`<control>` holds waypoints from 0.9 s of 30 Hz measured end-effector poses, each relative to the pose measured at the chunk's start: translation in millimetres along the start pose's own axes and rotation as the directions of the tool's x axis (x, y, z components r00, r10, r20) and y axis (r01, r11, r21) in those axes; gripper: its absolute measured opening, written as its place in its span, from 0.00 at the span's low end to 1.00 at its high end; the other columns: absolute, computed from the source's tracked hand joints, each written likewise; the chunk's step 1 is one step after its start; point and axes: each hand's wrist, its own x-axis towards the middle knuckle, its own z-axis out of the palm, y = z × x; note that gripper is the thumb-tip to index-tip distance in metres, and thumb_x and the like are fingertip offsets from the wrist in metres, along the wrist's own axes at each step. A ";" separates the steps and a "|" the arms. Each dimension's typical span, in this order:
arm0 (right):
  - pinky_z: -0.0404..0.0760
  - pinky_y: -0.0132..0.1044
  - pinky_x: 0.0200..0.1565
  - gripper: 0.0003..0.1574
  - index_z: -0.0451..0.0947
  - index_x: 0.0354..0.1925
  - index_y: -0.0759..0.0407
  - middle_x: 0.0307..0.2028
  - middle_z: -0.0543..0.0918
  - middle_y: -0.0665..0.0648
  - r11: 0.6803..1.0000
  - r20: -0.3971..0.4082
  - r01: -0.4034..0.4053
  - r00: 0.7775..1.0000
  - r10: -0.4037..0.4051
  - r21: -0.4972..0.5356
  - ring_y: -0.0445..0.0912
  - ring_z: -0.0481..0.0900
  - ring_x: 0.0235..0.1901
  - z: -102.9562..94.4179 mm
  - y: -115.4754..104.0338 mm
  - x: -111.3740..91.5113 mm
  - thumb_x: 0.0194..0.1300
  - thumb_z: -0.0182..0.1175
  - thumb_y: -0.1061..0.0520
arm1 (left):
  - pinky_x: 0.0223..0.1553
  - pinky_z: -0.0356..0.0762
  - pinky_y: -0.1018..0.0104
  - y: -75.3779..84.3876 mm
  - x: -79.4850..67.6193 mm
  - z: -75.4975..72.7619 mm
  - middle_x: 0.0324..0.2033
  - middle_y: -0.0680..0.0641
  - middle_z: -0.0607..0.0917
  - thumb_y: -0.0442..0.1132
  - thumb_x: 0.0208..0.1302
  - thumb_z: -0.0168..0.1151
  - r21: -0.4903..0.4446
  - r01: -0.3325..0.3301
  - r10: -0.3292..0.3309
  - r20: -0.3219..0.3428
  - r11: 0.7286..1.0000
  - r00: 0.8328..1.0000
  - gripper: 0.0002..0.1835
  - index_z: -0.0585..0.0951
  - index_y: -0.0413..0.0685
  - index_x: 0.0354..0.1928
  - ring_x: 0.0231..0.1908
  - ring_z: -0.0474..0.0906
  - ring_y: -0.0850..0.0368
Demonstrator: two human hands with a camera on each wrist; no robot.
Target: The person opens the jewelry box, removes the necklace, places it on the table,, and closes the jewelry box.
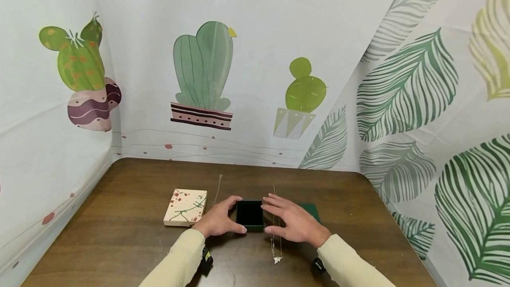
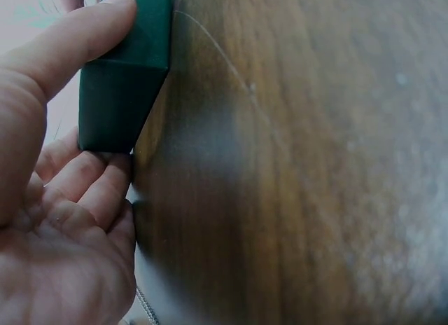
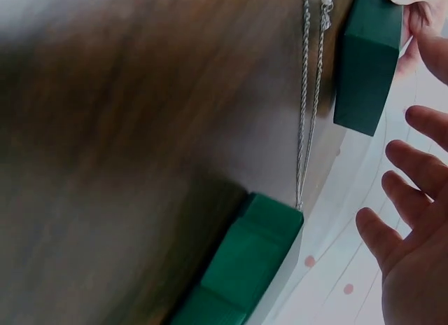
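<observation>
A small dark green box (image 1: 252, 228) with a black inside stands open-topped on the table. My left hand (image 1: 218, 219) holds it from the left, thumb at the front corner and fingers against the side and back; the left wrist view shows the thumb (image 2: 105, 24) on the box. To the right of the box hovers my right hand (image 1: 295, 223), fingers apart and holding nothing. Beneath it a silver necklace (image 1: 277, 259) lies stretched lengthwise, its pendant toward me. Partly hidden behind the right hand is a brighter green box part (image 3: 245, 262), perhaps the lid.
A cream box (image 1: 186, 207) with a floral print lies left of my left hand. Behind that hand a thin chain (image 1: 218, 187) runs over the brown table (image 1: 131, 216). Printed curtains (image 1: 255, 101) hang along the table's back and sides.
</observation>
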 end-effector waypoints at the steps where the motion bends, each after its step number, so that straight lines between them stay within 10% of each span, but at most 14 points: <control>1: 0.73 0.57 0.70 0.41 0.71 0.75 0.48 0.78 0.67 0.53 1.000 -0.001 0.001 1.000 -0.001 -0.007 0.54 0.62 0.79 -0.4 1.1 -1.1 0.74 0.56 0.30 | 0.67 0.72 0.37 0.0 0.3 0.2 0.73 0.31 0.72 0.49 0.50 0.84 0.000 0.000 0.000 -0.001 1.000 1.000 0.51 0.69 0.49 0.75 0.73 0.68 0.34; 27: 0.68 0.60 0.73 0.51 0.66 0.77 0.55 0.80 0.63 0.60 0.996 0.032 -0.080 0.996 0.081 -0.035 0.59 0.59 0.80 -14.3 29.6 -26.4 0.67 0.67 0.32 | 0.66 0.73 0.38 0.5 -0.4 0.4 0.73 0.32 0.72 0.47 0.50 0.84 -0.010 0.002 -0.002 0.010 1.000 1.000 0.50 0.68 0.49 0.75 0.74 0.67 0.34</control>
